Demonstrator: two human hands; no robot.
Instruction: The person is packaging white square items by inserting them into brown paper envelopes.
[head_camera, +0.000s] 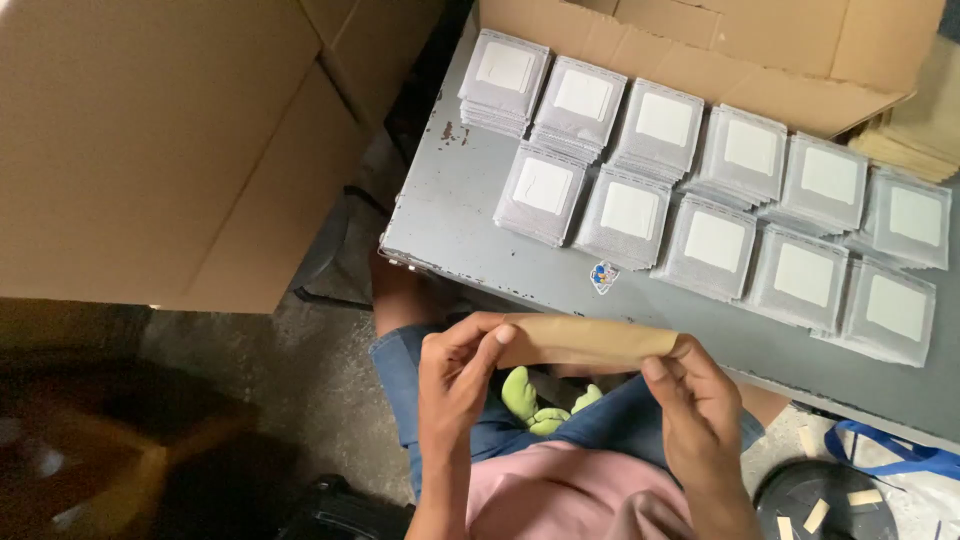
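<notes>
A flat brown paper envelope (585, 340) is held level between both hands above my lap. My left hand (460, 375) pinches its left end with thumb and fingers. My right hand (695, 400) grips its right end. Just beyond the envelope lies a grey metal table (450, 200) carrying several stacks of grey pouches with white squares (628, 213), laid in two rows. A small cartoon sticker (603, 276) is stuck near the table's front edge.
A large cardboard box (150, 140) stands at the left, and an open one (760, 50) at the back of the table. A green soft toy (535, 402) rests on my lap. A black round lid with paper strips (825, 505) and a blue strap (890, 450) lie at lower right.
</notes>
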